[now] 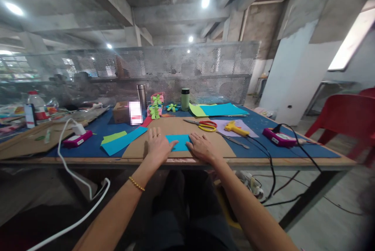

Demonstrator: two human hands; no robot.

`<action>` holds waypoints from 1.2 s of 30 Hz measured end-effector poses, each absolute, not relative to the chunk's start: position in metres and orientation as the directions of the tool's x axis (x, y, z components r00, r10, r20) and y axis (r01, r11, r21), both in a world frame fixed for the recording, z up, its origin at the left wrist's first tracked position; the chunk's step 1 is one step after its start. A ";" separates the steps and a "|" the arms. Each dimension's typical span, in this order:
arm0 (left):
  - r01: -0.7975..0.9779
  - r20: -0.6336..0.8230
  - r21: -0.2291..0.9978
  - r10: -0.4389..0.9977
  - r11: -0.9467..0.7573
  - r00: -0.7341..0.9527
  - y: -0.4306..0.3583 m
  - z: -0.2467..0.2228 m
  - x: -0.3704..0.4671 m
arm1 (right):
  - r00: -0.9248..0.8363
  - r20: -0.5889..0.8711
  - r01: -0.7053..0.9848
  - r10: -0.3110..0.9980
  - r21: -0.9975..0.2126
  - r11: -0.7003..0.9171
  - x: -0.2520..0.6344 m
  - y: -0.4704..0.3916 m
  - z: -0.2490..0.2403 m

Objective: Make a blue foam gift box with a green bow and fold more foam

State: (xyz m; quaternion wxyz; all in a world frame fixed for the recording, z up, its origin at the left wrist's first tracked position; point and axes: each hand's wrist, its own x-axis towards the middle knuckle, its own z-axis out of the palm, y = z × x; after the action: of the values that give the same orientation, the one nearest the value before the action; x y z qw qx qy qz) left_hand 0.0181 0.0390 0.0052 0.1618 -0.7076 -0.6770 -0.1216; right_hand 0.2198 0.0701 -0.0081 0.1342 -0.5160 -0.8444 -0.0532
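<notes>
Both hands r palm-down on a small blue paper piece [181, 142], which sits on a brown cardboard sheet [172, 123] at the near edge of the table [102, 161], right in front of the person.

L hand [158, 144]: pretty wide, fingers out flat & pointing away, thumb stuck out sideways onto the paper's L part. Ring [158, 135] on one finger, gold bead bracelet [136, 183] further back on the arm. R hand [202, 147]: fingers a bit bent & closer tog., tips at the paper's R end, not wrapped round anything afaict. Paper shows btwn the two hands; can't tell if it's folded or how hard they're pressing.

Nearby stuff: scissors [206, 126] w/ red + yellow handles lie just past the R hand, partly on the cardboard. Yellow glue gun [236, 129] is on a lilac sheet [247, 124] to the R, w/ a flat grey metal tool [238, 142] in front of it. L of the L hand there's a longer blue strip [124, 141] overlapping a lime green piece [113, 137]. Further back: green bottle [185, 100], steel flask [141, 96], & bigger blue sheets [224, 110] over by the R side, approx.
</notes>
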 end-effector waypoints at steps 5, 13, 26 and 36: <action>0.947 0.204 0.071 0.933 -0.314 0.295 0.047 -0.007 0.040 | -0.451 0.256 0.883 0.855 -0.014 0.469 0.221 0.068 -0.004; 0.955 0.201 0.086 0.944 -0.282 0.261 0.047 -0.015 0.039 | -0.273 0.432 0.960 0.860 0.067 0.271 0.252 0.067 0.016; 0.960 0.192 0.047 0.946 -0.276 0.263 0.046 -0.016 0.038 | -0.516 0.211 0.837 0.830 -0.083 0.541 0.227 0.081 -0.001; 0.954 0.123 0.091 0.953 -0.287 0.276 0.051 -0.011 0.000 | -0.474 0.289 0.873 0.832 0.032 0.487 0.258 0.081 -0.010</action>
State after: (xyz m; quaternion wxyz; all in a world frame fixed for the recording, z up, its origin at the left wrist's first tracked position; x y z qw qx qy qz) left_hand 0.0003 0.0512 -0.0110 0.0004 -0.7986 -0.5969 -0.0764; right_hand 0.2578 0.0812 -0.0097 0.1181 -0.4989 -0.8541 -0.0876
